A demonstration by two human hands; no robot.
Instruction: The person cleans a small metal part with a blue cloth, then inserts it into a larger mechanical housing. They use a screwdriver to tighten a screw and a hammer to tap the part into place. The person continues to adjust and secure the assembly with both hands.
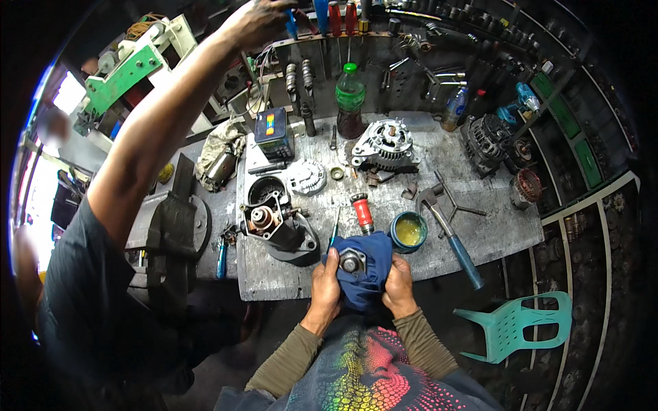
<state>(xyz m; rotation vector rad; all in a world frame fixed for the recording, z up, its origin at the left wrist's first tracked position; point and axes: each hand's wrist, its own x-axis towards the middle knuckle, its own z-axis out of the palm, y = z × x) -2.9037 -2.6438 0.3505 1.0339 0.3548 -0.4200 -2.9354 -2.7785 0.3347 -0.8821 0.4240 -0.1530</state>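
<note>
A blue cloth (370,284) is bunched between my two hands at the bench's near edge. It wraps a metal part with a diamond-shaped flange (352,262), whose round centre shows through the folds; the rest is hidden. My left hand (323,290) is closed on the cloth's left side, thumb up along it. On the opposite side my right hand (399,286) grips the cloth. Just beyond stand a red-handled tool (361,212) and a round tub of yellowish grease (409,231). To the left sits an open starter motor housing (274,222).
A co-worker's arm (161,116) reaches across the left toward hanging screwdrivers (334,18). On the bench (439,171) lie a blue-handled hammer (452,236), a three-armed wrench (452,198), an alternator (388,144) and a green-capped bottle (350,96). A vise (168,219) stands left, a green chair (524,325) right.
</note>
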